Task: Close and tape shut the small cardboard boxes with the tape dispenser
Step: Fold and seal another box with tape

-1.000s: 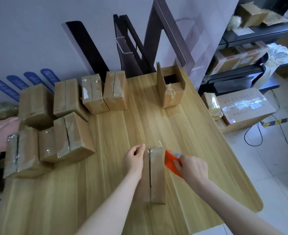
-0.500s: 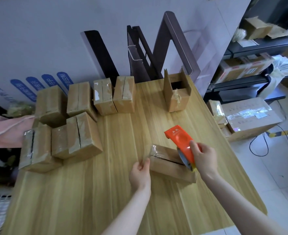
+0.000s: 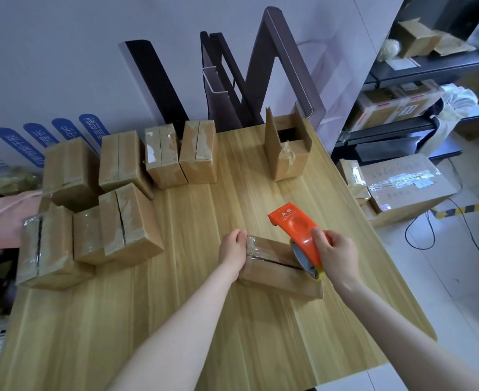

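A small closed cardboard box (image 3: 275, 270) lies on the wooden table (image 3: 204, 320), turned with its length running left to right. My left hand (image 3: 232, 248) grips its left end, where clear tape wraps over the edge. My right hand (image 3: 335, 253) grips the orange tape dispenser (image 3: 297, 234), whose roll end touches the box top near the right end of the seam. Its toothed orange tip points up and away. An untaped box (image 3: 287, 153) with two flaps standing up sits at the table's far right.
Several taped boxes (image 3: 125, 227) crowd the table's left and back (image 3: 182, 156). Dark boards (image 3: 275, 69) lean on the wall behind. To the right stand shelves (image 3: 419, 80) and a large carton (image 3: 407, 187) on the floor, with cables beside it.
The box was turned from lengthwise to sideways. My right hand brought the dispenser from beside the box up onto its top, then slid it rightward along the seam. My left hand shifted to the left end.
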Tool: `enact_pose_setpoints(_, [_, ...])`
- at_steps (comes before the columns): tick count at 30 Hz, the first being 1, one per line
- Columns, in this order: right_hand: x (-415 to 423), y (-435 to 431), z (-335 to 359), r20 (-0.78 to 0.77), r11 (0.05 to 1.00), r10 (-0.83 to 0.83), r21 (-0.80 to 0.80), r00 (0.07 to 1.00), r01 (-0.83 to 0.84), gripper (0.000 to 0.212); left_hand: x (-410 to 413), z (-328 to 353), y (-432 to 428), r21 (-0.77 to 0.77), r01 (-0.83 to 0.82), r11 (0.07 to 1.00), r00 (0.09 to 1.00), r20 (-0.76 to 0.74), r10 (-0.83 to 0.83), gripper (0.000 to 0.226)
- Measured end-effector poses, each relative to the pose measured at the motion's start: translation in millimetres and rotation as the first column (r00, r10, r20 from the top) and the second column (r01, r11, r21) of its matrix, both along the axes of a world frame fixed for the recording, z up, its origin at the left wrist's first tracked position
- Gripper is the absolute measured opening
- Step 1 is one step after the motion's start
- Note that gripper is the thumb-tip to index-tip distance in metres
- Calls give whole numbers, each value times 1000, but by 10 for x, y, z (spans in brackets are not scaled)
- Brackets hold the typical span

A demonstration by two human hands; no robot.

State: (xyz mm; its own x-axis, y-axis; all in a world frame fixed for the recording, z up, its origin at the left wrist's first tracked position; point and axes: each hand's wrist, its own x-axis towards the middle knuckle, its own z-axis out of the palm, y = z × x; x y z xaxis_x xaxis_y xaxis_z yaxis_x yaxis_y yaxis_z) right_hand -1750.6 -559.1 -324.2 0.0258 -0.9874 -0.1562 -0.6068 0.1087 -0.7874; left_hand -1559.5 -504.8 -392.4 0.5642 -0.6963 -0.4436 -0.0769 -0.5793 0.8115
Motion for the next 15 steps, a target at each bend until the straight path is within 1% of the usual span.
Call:
enact_pose_setpoints(1, [1, -3, -3, -2, 1000, -3, 0, 1000, 3, 45, -42, -6, 3, -32, -56, 998, 992, -116, 52, 31])
enact_pose_setpoints(2, [1, -6, -11, -3, 1000, -7, 0, 1000, 7, 45, -70, -10, 5, -40, -95, 995, 977, -195, 85, 28])
enact_pose_setpoints(3, [1, -4, -17, 1, 1000, -7, -1, 1000, 7, 45, -83, 1, 6, -31, -105, 994, 966, -241, 94, 26])
enact_pose_setpoints(5, [7, 0, -29, 13, 1000, -8, -4, 1000, 8, 45, -66, -4, -7, 2, -58, 998, 949, -311, 56, 27])
enact_pose_setpoints(6, [12, 0, -38, 16, 1000, -9, -5, 1000, 9, 45, -46, -22, -14, 30, -35, 999, 936, -349, 43, 31])
enact_pose_setpoints(8, [20, -4, -73, 20, 1000, -16, -10, 1000, 17, 45, -7, -81, -38, 111, -29, 993, 888, -453, 76, 42])
enact_pose_setpoints(10, [29, -7, -103, 28, 1000, -24, -16, 999, 25, 47, 23, -151, -50, 170, -30, 985, 853, -509, 113, 50])
enact_pose_setpoints(13, [48, 18, -98, 34, 999, -22, -30, 999, 23, 48, 30, -157, -61, 162, -68, 985, 824, -548, 147, 49])
enact_pose_setpoints(15, [64, 28, -82, 37, 998, -36, -43, 999, 38, 48, 39, -151, -69, 154, -99, 983, 798, -578, 171, 52])
